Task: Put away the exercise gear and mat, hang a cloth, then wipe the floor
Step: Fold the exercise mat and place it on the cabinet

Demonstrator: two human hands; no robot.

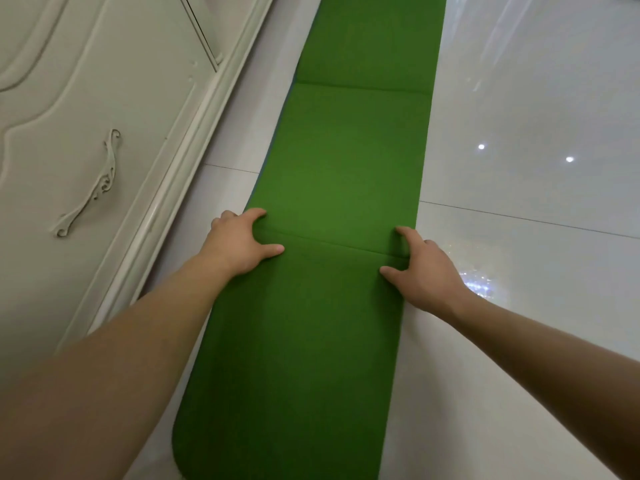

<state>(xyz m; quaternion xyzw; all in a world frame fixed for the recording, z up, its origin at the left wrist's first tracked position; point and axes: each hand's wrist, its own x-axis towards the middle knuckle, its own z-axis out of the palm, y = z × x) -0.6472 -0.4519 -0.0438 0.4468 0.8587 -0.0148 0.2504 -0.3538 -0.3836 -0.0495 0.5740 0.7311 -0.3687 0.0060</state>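
- The green mat (339, 168) lies flat along the floor (519, 244).
- The left hand (239, 242) has its fingers (256, 213) curled, gripping the mat's left edge at a crease.
- The right hand (427, 268) grips the right edge.

Cream carved cabinet (69, 98) with ornate handle (91, 188); right of it, glossy white tiled floor (536, 98) reflecting light spots (481, 146).

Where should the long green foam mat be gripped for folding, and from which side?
Grip the long green foam mat at both long edges, where its near crease crosses, left hand and right hand from opposite sides: it lies flat and should bend there.
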